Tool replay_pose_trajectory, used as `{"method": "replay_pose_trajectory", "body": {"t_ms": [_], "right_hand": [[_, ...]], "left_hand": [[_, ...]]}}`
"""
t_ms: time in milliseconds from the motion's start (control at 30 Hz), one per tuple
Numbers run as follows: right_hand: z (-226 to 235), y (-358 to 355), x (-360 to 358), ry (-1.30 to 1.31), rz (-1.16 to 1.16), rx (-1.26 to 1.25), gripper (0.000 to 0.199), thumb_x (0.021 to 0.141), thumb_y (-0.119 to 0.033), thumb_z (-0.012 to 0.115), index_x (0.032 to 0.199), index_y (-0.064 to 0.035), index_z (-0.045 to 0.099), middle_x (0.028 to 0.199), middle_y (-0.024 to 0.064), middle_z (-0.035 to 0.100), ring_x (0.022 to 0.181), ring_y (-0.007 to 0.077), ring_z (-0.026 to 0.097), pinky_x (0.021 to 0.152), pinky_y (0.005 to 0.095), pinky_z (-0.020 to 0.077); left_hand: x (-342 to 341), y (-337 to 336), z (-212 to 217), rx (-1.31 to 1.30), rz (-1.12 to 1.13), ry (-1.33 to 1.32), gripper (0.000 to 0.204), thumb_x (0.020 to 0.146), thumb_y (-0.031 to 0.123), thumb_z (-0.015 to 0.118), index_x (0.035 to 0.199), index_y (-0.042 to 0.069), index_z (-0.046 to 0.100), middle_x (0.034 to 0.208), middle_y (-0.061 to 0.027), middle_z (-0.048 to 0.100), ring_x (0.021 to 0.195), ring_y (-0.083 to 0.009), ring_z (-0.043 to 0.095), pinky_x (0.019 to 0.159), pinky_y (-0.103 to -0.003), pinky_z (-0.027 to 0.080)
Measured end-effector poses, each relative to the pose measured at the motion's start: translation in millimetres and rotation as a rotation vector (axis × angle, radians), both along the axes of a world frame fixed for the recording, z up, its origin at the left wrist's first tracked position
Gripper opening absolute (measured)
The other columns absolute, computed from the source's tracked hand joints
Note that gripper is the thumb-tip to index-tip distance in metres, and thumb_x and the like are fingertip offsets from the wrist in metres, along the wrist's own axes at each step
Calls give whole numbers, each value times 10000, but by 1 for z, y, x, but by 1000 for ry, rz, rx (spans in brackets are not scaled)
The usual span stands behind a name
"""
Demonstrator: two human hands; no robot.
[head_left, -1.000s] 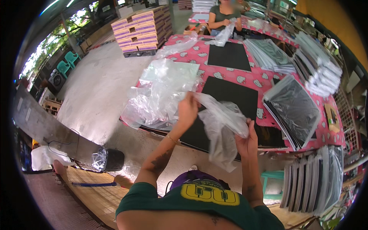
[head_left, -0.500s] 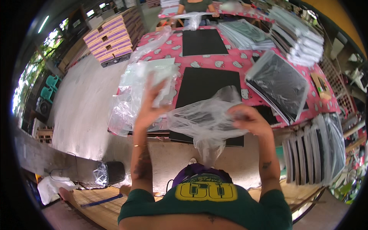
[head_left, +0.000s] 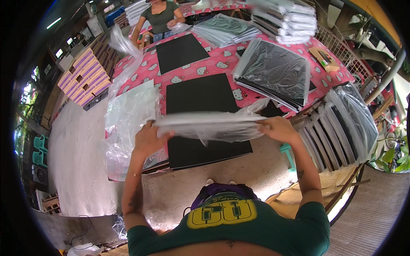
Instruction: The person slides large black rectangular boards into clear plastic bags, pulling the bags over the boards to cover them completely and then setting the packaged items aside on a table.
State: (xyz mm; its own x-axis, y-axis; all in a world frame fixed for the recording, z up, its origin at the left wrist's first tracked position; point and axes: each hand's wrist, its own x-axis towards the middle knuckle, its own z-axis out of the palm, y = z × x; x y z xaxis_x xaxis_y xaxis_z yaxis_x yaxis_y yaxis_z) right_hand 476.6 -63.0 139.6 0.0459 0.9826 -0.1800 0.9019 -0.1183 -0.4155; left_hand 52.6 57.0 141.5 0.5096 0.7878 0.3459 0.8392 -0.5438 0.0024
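A clear plastic bag (head_left: 209,124) is stretched sideways between my two hands, blurred by motion. My left hand (head_left: 149,138) grips its left end, and my right hand (head_left: 275,129) pinches its right end. Beneath the bag lies a large black rectangular panel (head_left: 198,94), its near edge reaching past the table edge toward me. Beside my left hand is a pile of clear plastic bags (head_left: 130,115) on the table's left side. To the right of the black panel sits a stack of black panels wrapped in plastic (head_left: 273,72).
The table has a pink patterned cloth (head_left: 222,65). Across it, a person (head_left: 164,19) stands near another black panel (head_left: 181,51). More wrapped stacks (head_left: 226,30) lie at the back, and wrapped panels (head_left: 337,132) stand on edge at right. Stacked boxes (head_left: 85,77) stand left.
My left hand, open before, now holds the bag's left end. The bag has gone from hanging loose to being drawn out sideways. The view has turned to the right.
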Motion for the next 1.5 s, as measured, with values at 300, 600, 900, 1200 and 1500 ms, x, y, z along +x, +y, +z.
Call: {"method": "replay_pose_trajectory", "body": {"t_ms": [300,600,900,1200,1500], "right_hand": [[-27,10,21,1800,-136,250,482,857,-419,538,1055,14,606,1155,136,597,1004,277,595,835,345,472],[-53,-3,3,1569,336,-53,462,894,-420,542,1159,-42,576,1084,155,620,982,280,610,892,396,464],[-113,4,44,1885,209,333,500,914,-435,448,1193,-27,526,1022,155,606,757,233,598,682,391,514],[-139,-17,89,1741,348,-200,428,718,-273,727,1076,-70,610,1052,132,604,952,264,599,900,461,463],[-115,-21,49,1201,341,-538,398,829,-303,652,1117,-45,558,989,143,620,913,286,633,823,455,516]], "left_hand": [[29,-52,78,-1072,-371,-140,278,782,192,643,940,-24,569,912,-136,607,799,-280,620,768,-396,515],[-43,-9,-22,-1545,-388,-1896,362,873,291,500,1071,-4,567,1051,-171,613,965,-326,603,891,-449,485],[15,-53,5,-1483,-467,-1790,471,895,470,495,933,21,632,931,-109,652,866,-231,616,775,-382,501],[-24,-54,-17,-1575,-397,-1395,378,861,314,637,1026,-25,617,976,-123,654,895,-179,613,772,-316,502],[-51,-79,9,-1623,-272,-1586,482,857,431,602,1080,3,616,1067,-135,625,949,-280,612,826,-374,480]]}}
